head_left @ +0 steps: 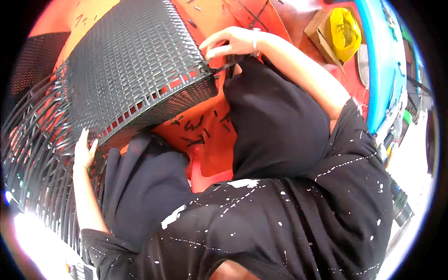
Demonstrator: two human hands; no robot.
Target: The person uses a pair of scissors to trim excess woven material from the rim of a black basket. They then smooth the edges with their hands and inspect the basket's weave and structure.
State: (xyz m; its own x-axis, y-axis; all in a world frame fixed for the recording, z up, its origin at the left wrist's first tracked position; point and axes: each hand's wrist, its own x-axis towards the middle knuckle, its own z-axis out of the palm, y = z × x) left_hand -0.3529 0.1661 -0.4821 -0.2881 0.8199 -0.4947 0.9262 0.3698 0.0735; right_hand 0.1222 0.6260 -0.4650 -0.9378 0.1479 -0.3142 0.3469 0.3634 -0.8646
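A black woven wicker piece [135, 56], boxy like a basket, lies tilted across the left and middle in front of my knees. Loose black strands [35, 121] fan out from its left end. My left hand [83, 151] touches its near left corner, thumb and forefinger stretched out and apart. At its right edge my right hand [231, 43] is curled, thumb and forefinger brought together against the weave. What sits between those fingertips is too small to make out. A short dark strand end [223, 68] sticks out from the corner just below that hand.
Black offcuts [198, 135] are scattered over the red-orange floor [214, 149]. A pink-red stool edge [210, 179] shows between my legs. At the upper right stand a cardboard box [322, 39] with a yellow plastic bag [344, 35] and a blue curved edge [375, 65].
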